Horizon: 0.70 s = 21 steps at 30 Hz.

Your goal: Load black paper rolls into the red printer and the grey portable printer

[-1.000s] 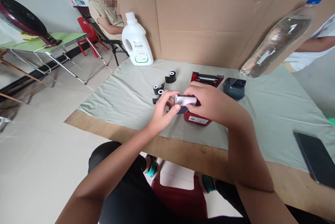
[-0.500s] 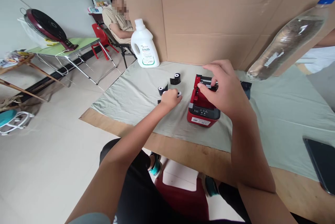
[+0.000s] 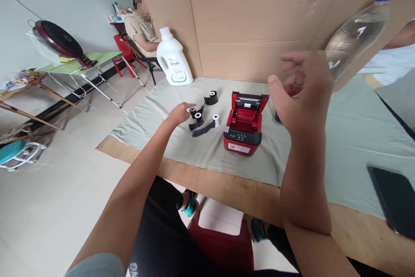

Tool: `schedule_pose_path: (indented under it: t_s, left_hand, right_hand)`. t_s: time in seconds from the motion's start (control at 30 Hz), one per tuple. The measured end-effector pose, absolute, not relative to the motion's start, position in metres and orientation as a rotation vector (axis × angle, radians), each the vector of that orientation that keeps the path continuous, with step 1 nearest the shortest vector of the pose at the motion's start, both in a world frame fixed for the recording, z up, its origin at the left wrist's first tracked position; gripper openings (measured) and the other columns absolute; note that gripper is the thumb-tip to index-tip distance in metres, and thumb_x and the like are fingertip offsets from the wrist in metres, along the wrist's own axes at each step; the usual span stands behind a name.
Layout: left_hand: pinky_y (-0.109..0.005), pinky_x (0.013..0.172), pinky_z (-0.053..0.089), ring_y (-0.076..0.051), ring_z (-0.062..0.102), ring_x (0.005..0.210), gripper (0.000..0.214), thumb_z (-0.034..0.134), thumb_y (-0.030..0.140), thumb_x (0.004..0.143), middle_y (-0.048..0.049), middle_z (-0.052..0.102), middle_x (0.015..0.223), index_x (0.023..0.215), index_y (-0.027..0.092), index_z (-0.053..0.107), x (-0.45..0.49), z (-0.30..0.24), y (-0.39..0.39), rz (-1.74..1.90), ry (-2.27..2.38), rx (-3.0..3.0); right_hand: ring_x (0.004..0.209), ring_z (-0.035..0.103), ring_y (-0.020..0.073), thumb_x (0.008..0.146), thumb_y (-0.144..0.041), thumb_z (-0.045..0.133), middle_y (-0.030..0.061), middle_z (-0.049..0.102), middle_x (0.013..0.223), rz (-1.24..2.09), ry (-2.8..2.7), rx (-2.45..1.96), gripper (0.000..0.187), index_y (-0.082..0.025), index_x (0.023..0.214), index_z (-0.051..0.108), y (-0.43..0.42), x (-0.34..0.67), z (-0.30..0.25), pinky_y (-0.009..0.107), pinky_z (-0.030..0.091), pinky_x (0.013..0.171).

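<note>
Okay, from my end the right hand [image 3: 303, 91] hovers right of centre, fingers apart; left hand [image 3: 179, 114] is by the black rolls [image 3: 198, 119], can't tell its grip. Red printer [image 3: 242, 138] sits mid-frame, label [image 3: 239, 148] unreadable.

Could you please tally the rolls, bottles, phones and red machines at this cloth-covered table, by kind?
Rolls: 4 (three black rolls, one whitish roll)
Bottles: 2 (white bottle, clear bottle)
Phones: 1 (dark phone)
Red machines: 1 (red machine, lid raised)
Total: 8
</note>
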<state>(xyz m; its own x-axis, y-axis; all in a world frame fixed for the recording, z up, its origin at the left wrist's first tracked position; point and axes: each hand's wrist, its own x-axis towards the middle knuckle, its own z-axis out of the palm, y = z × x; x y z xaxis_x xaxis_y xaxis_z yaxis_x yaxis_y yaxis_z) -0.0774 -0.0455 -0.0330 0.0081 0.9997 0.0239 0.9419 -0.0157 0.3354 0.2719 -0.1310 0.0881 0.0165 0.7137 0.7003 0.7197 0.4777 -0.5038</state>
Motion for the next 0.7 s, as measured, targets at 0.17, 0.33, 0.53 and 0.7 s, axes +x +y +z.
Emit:
schedule_pose_path:
  t_s: [0.17, 0.33, 0.53, 0.7]
  left_hand:
    - [-0.034, 0.097, 0.056, -0.021, 0.073, 0.095, 0.036, 0.063, 0.019, 0.089, -0.0048, 0.079, 0.110, 0.124, 0.025, 0.070, -0.088, -0.046, -0.041, 0.388, 2.003, 2.096]
    - [-0.028, 0.079, 0.059, -0.017, 0.070, 0.090, 0.012, 0.065, 0.024, 0.088, -0.0054, 0.072, 0.102, 0.099, 0.021, 0.062, -0.077, -0.025, -0.070, 1.260, 1.771, 2.121]
    - [-0.027, 0.076, 0.060, -0.015, 0.070, 0.087, 0.020, 0.072, 0.031, 0.093, -0.0044, 0.070, 0.096, 0.089, 0.020, 0.056, -0.032, -0.014, -0.134, 1.639, 1.095, 2.260]
    - [-0.036, 0.091, 0.060, -0.021, 0.072, 0.109, 0.012, 0.066, 0.019, 0.098, -0.0121, 0.072, 0.123, 0.109, 0.023, 0.064, -0.014, -0.005, -0.152, 1.363, 0.725, 2.710]
  right_hand:
    - [0.079, 0.064, 0.0196, 0.099, -0.035, 0.056, 0.0101, 0.065, 0.128, 0.115, -1.758, -1.266, 0.032, -0.028, 0.131, 0.062, -0.132, 0.266, 0.088, 0.037, 0.053, 0.073]
    - [0.085, 0.066, 0.0225, 0.102, -0.036, 0.049, 0.0077, 0.073, 0.102, 0.438, -1.877, -1.285, 0.030, -0.024, 0.117, 0.071, -0.122, 0.250, 0.080, 0.036, 0.052, 0.078]
    - [0.083, 0.065, 0.0201, 0.103, -0.042, 0.046, 0.0066, 0.074, 0.100, 1.014, -1.959, -1.083, 0.037, -0.022, 0.121, 0.072, -0.108, 0.223, 0.060, 0.032, 0.050, 0.076]
    - [0.096, 0.066, 0.0212, 0.099, -0.048, 0.057, 0.0043, 0.074, 0.106, 1.324, -2.267, -0.854, 0.031, -0.023, 0.112, 0.072, -0.108, 0.218, 0.059, 0.031, 0.050, 0.084]
